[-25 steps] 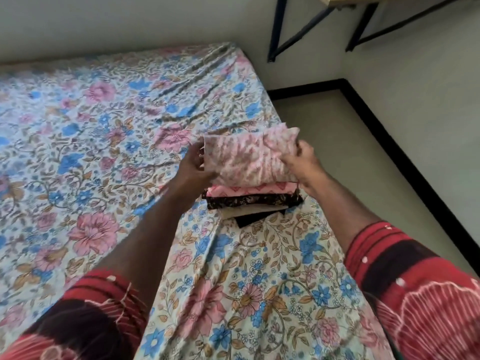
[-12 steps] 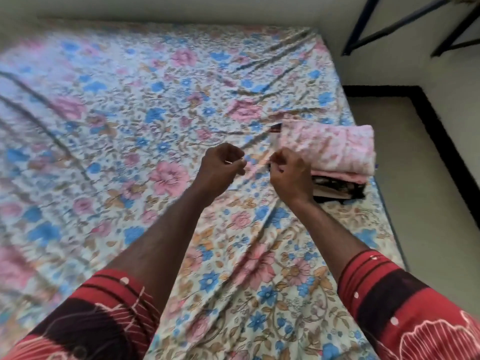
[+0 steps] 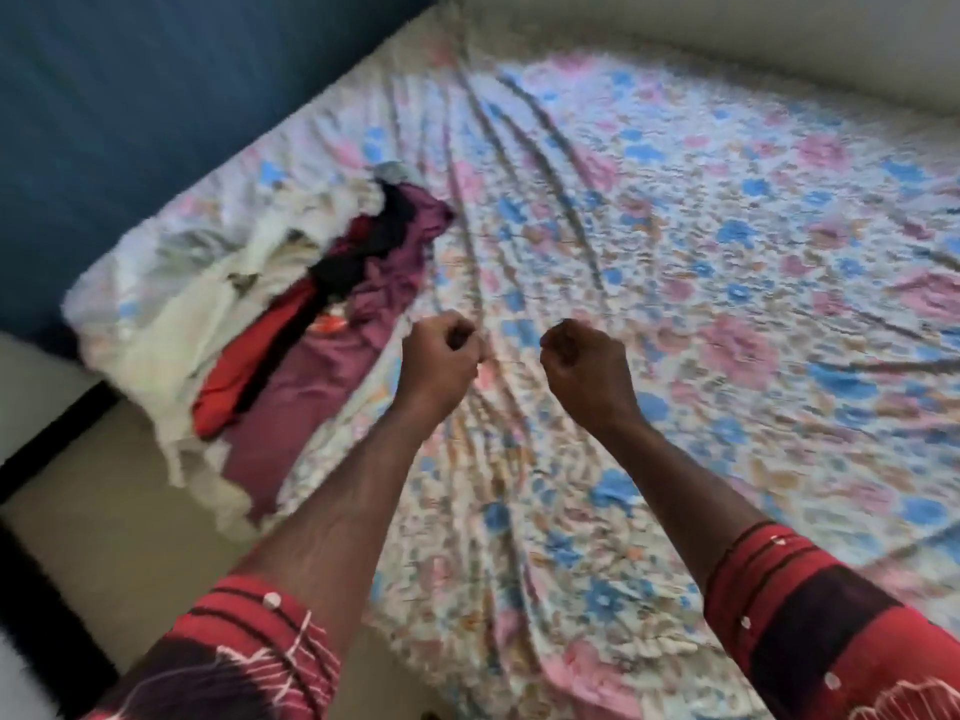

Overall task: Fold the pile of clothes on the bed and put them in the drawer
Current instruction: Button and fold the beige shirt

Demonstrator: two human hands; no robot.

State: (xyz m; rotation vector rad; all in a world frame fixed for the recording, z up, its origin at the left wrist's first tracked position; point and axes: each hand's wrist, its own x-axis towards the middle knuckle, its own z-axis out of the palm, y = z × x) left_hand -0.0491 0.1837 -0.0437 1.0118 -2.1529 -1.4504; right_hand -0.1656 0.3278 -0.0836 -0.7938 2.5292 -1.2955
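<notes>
I saw the pile of clothes (image 3: 291, 314) on the bed (image 3: 701, 262) at frame left, my hands (image 3: 441, 356) right of it.

No text, label, brand, number or sign can be read anywhere; the frame is blurred by motion; the bedsheet (image 3: 675, 252) carries only a flower print, and the red sleeves (image 3: 810, 615) only stripes, dots and line patterns, none of them letters; no tag shows on the pile of clothes (image 3: 291, 304).
</notes>
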